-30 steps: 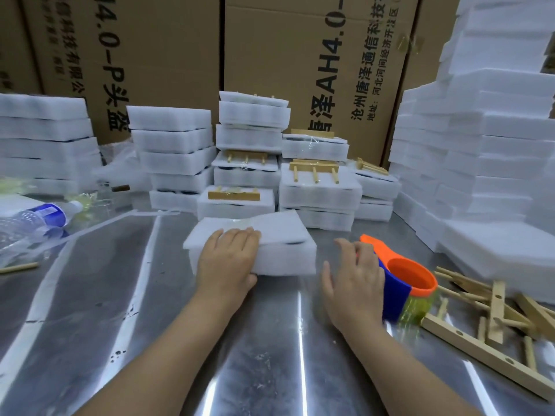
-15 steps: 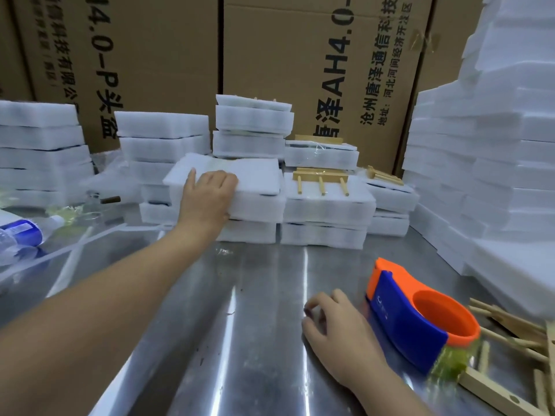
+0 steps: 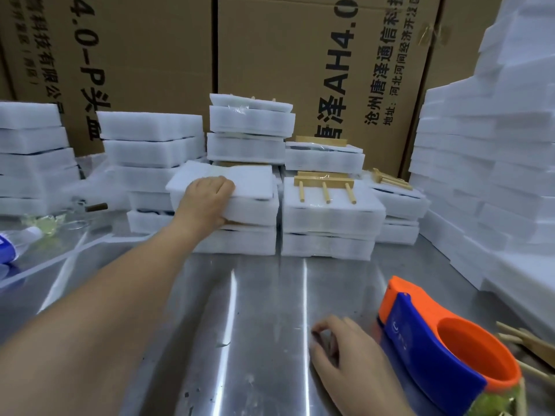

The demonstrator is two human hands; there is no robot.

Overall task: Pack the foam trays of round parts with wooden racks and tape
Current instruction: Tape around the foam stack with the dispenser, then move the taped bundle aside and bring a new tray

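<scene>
My left hand (image 3: 207, 199) reaches far forward and grips a white foam tray (image 3: 252, 190), fingers curled over its top and thumb against its near side. The tray lies on a low stack of packed trays (image 3: 240, 241) at the back of the steel table (image 3: 240, 310). My right hand (image 3: 345, 355) rests on the table near me with loosely curled fingers and nothing visible in it. An orange and blue tape dispenser (image 3: 435, 334) lies just right of that hand. A wooden rack (image 3: 324, 184) sits on the neighbouring stack.
Tall piles of foam (image 3: 495, 175) fill the right side, and more stacks (image 3: 33, 157) stand at the left. Printed cardboard boxes (image 3: 300, 55) form the back wall. Loose wooden racks (image 3: 528, 346) lie at the far right edge. A plastic bottle (image 3: 9, 244) lies at the left.
My left hand carried the foam tray from the table's middle to the back stack and set it down there. My right hand drew back beside the tape dispenser.
</scene>
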